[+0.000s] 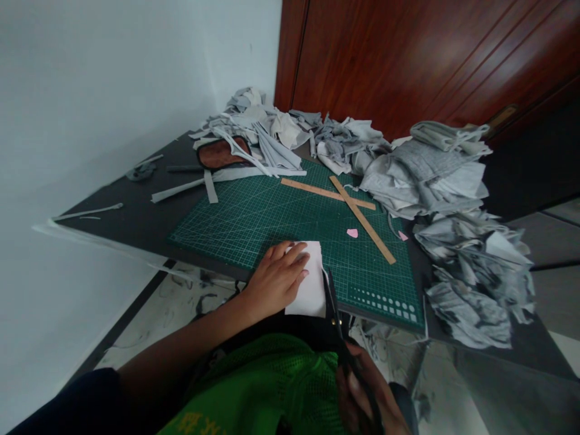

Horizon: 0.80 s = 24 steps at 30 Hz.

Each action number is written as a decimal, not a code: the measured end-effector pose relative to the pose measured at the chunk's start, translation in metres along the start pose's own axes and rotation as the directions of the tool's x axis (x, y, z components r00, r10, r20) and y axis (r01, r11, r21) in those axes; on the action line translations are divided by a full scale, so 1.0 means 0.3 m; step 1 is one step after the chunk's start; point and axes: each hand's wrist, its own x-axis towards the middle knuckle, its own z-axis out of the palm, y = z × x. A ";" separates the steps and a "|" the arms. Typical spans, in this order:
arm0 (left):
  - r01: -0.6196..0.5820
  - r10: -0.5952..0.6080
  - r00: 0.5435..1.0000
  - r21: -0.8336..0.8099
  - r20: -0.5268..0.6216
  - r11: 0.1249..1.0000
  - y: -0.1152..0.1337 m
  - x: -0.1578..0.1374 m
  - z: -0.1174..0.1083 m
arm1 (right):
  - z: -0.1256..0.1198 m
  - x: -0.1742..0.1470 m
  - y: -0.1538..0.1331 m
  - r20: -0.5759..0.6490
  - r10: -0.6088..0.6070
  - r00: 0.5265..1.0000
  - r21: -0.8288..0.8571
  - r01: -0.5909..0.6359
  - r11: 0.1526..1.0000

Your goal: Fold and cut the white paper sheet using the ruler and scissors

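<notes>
My left hand (283, 277) lies flat with its fingers stretched over a pale pinkish-white rectangular piece (313, 293), pressing it onto the green cutting mat (226, 223). Whether that piece is cloth or paper I cannot tell. At the lower right, my right hand (367, 386) is wrapped around the handles of black scissors (336, 308). The blades point up and away from me, along the right edge of the pale piece. A thin strip curls off that edge beside the blade tips.
Two wooden rulers (369, 226) cross on the mat, near a small pink scrap (352, 232). Grey fabric heaps (421, 175) line the back and right of the table. A brown padded piece (224, 153) lies back left among cloth strips. A white wall (113, 90) stands at left.
</notes>
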 end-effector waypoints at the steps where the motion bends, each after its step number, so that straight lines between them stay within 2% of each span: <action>1: -0.003 0.003 1.000 0.003 0.006 1.000 0.001 0.002 0.000 | 0.009 0.007 -0.015 0.006 0.030 1.000 0.035 -0.030 0.999; 3: -0.009 0.009 1.000 0.007 0.021 1.000 0.002 0.005 -0.002 | 0.026 0.024 -0.045 0.041 0.093 0.995 0.111 -0.097 0.989; 6: -0.009 0.009 1.000 0.009 0.023 1.000 0.003 0.008 -0.005 | 0.047 0.052 -0.074 0.056 0.098 0.994 0.140 -0.105 0.985; 15: -0.013 0.012 1.000 0.001 0.017 1.000 0.000 0.006 -0.005 | 0.084 0.116 -0.092 0.042 0.055 0.998 0.037 -0.057 0.998; 24: -0.012 0.013 1.000 -0.019 0.023 1.000 -0.003 0.006 -0.008 | 0.092 0.094 -0.081 0.058 0.041 0.997 -0.012 -0.040 0.999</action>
